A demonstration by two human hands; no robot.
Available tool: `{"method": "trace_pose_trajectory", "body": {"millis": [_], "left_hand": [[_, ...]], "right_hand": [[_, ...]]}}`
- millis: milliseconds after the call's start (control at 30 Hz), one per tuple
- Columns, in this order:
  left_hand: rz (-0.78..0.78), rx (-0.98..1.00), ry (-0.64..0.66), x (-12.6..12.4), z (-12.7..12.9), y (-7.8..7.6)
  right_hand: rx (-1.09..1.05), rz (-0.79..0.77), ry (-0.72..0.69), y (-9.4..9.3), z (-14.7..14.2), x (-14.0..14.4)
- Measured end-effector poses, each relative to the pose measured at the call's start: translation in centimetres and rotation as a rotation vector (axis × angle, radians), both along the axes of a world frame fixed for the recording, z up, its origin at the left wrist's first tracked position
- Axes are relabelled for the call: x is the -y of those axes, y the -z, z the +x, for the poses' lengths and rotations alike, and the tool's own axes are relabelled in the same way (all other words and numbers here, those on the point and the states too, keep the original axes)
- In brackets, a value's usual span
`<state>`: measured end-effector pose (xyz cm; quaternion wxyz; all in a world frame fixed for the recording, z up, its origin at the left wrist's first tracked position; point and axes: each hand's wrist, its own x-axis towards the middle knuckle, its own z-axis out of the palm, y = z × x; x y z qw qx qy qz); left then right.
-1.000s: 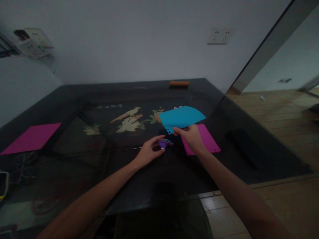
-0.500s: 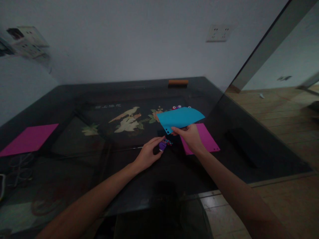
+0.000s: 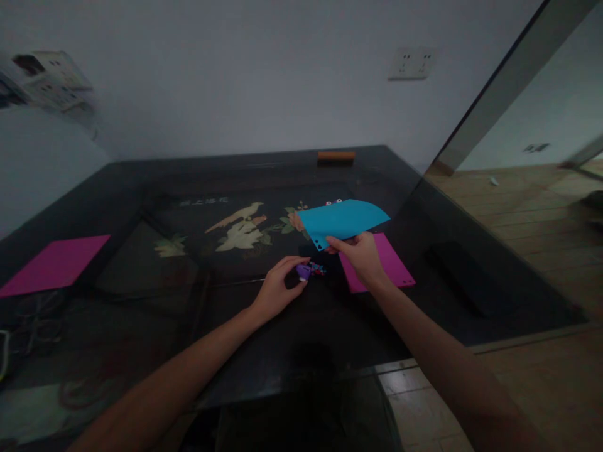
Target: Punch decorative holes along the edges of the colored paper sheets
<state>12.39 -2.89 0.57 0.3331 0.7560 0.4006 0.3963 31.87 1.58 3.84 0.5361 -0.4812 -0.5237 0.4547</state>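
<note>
My right hand grips a blue sheet of paper by its near edge, holding it tilted above the table. Small dark holes mark the sheet's near left corner. Between the thumb and fingers of my left hand is a small purple craft punch, tipped over a little pile of coloured paper bits. Under my right wrist lies a pink sheet, with holes along its near edge. Small round things with white, eye-like spots peek out behind the blue paper, mostly hidden by it.
Another pink sheet lies at the table's left. A brown cylinder rests near the wall. To the right is a dark flat object. The black table has a glossy top with a bird-and-flower picture.
The purple punch has turned in my left hand and shifted slightly left and up. The blue sheet has risen a little, hiding more of the round things behind it.
</note>
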Motion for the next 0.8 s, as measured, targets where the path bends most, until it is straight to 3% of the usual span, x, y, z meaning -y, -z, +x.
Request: {"method": "trace_pose_trajectory", "body": {"millis": [167,367,567,800], "left_hand": [[-0.211,0.215,-0.043,-0.4,-0.2,0.4],[-0.391,0.374,-0.11,-0.9,-0.5,-0.4],[-0.448,0.453,-0.137,-1.0,-0.3,-0.8],[-0.52,0.605,-0.224,-1.9,-0.7,-0.1]], "right_hand": [[-0.08,0.065,0.047,-0.9,0.4,-0.2],[-0.191,0.184,0.156,-1.6,1.6,-0.9],[-0.284,0.272,0.265,-1.5,2.8,-1.6],[-0.299,0.29,0.264,-2.4,3.4,-1.5]]}}
